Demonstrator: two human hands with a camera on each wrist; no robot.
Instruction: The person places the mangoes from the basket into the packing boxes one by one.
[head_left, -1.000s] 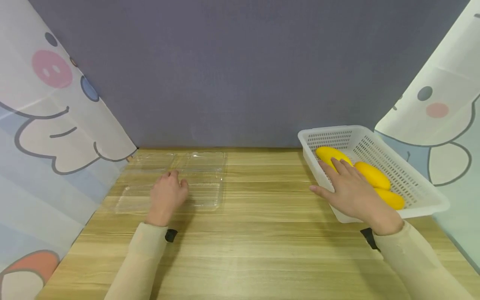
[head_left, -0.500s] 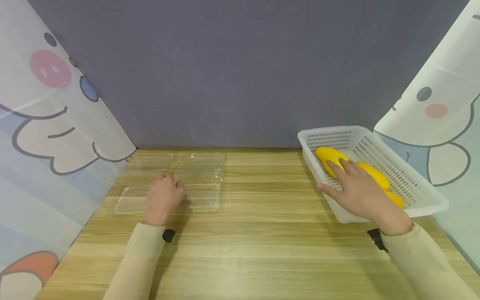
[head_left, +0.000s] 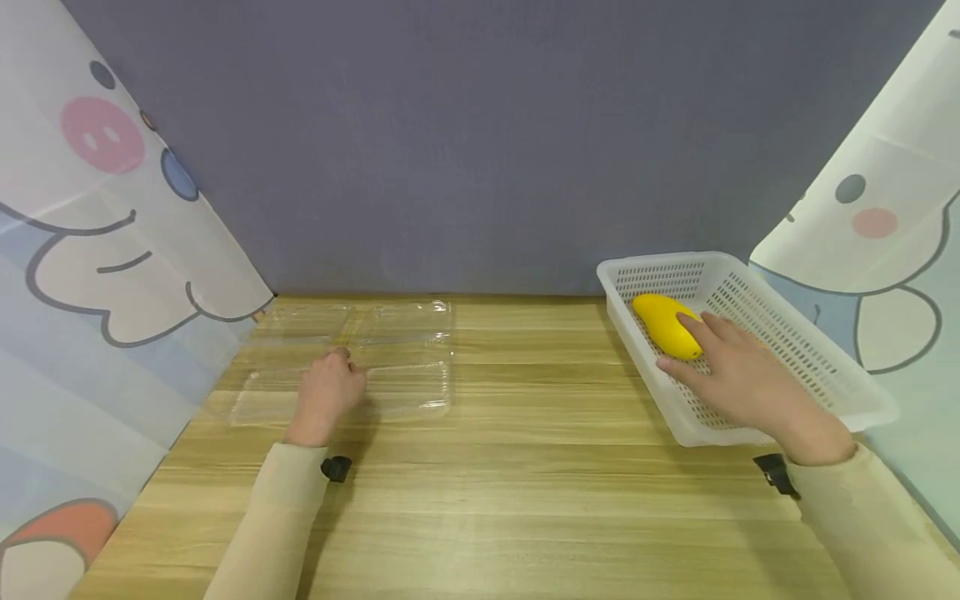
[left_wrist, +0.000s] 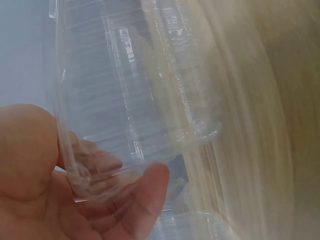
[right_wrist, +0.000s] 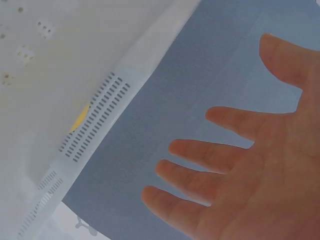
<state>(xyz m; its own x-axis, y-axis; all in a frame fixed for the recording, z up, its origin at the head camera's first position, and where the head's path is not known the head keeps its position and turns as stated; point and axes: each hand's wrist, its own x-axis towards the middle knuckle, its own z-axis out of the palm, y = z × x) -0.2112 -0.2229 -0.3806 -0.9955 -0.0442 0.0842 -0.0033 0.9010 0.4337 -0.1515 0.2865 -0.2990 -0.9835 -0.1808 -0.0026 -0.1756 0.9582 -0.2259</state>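
Observation:
Thumb and fingers of my left hand [head_left: 326,396] pinch the corner of a clear plastic container [head_left: 408,387]. In the left wrist view the ribbed container [left_wrist: 115,90] stands tilted, fingers showing through its wall. On the right, my right hand [head_left: 750,375] hovers over a white perforated basket [head_left: 802,350], palm down with fingers spread. A yellow mango [head_left: 666,323] lies in the basket by the index finger and thumb. More yellow fruit is hidden under that hand. The right wrist view has the palm [right_wrist: 260,170] holding nothing, with a yellow sliver behind the basket wall [right_wrist: 95,120].
More clear plastic trays [head_left: 300,321] lie at the back left of the wooden table [head_left: 510,500]. A grey panel [head_left: 480,150] rises behind the table. Printed cloths [head_left: 112,208] hang along both sides. The basket stands near the table's right edge.
My right hand has moved right and toward me over the basket, uncovering the far mango and hiding the other two. The left hand shifted slightly left, and the container's right end moved slightly right.

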